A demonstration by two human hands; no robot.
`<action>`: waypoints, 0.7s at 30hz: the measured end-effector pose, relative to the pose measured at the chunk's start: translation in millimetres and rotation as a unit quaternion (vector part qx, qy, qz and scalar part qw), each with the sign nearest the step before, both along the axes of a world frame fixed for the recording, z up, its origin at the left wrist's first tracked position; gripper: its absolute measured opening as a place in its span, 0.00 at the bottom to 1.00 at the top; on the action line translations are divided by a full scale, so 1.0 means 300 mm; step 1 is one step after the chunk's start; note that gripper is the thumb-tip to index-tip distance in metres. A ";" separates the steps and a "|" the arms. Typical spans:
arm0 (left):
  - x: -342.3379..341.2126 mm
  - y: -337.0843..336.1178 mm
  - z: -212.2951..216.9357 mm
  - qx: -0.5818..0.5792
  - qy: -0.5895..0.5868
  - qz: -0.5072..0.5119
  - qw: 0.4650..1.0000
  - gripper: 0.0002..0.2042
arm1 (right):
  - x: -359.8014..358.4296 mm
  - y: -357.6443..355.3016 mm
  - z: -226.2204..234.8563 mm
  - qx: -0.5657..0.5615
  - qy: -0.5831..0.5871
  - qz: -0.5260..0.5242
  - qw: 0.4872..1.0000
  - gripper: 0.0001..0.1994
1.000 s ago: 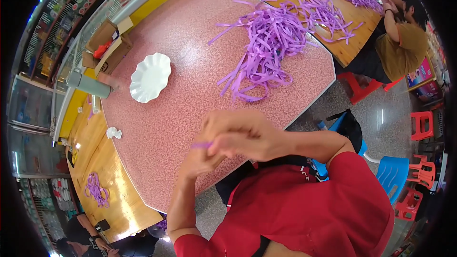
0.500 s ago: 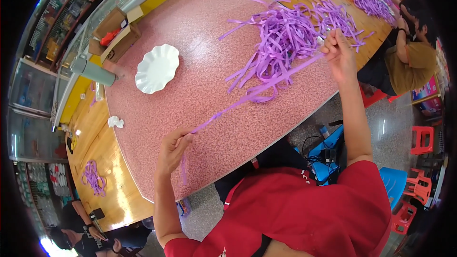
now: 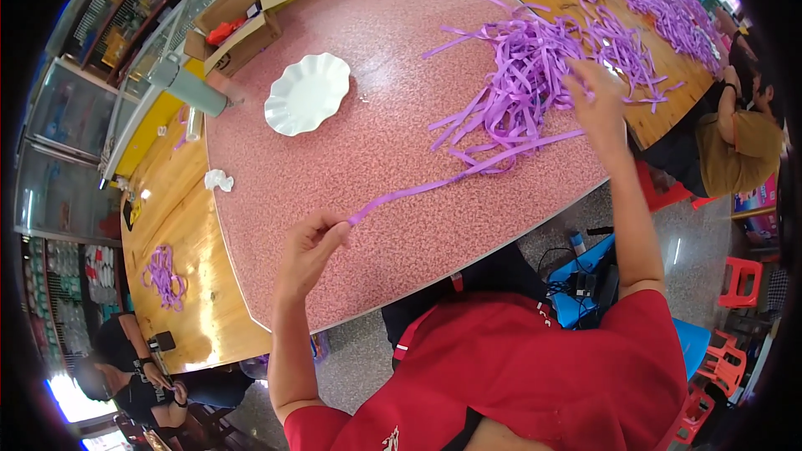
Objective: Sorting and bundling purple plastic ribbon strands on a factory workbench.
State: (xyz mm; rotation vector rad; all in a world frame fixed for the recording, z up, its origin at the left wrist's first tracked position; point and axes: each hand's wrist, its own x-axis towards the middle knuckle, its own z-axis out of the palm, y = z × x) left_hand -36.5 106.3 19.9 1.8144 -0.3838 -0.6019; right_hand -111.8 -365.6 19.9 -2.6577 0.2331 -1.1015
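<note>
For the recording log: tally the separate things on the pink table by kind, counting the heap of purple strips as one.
White scalloped plate: 1
Heap of purple strips: 1
Single purple strip stretched between left hand and right hand: 1
Crumpled white tissue: 1
Total: 4

Open brown cardboard box [image 3: 236,27] at table's far edge.

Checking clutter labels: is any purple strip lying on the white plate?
No, the white plate is bare and sits apart from the purple strip pile, with pink tabletop between them.
</note>
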 end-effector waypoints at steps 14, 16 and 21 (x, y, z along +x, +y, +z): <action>-0.050 -0.111 0.097 -0.084 0.050 -0.054 0.994 0.08 | 0.018 0.748 0.055 0.394 0.184 0.460 0.774 0.10; -0.057 -0.108 0.100 -0.097 0.059 -0.042 0.993 0.08 | 0.021 0.754 0.050 0.403 0.171 0.463 0.771 0.08; -0.048 -0.093 0.068 -0.136 0.077 -0.034 0.987 0.08 | 0.030 0.747 0.037 0.357 0.131 0.472 0.795 0.08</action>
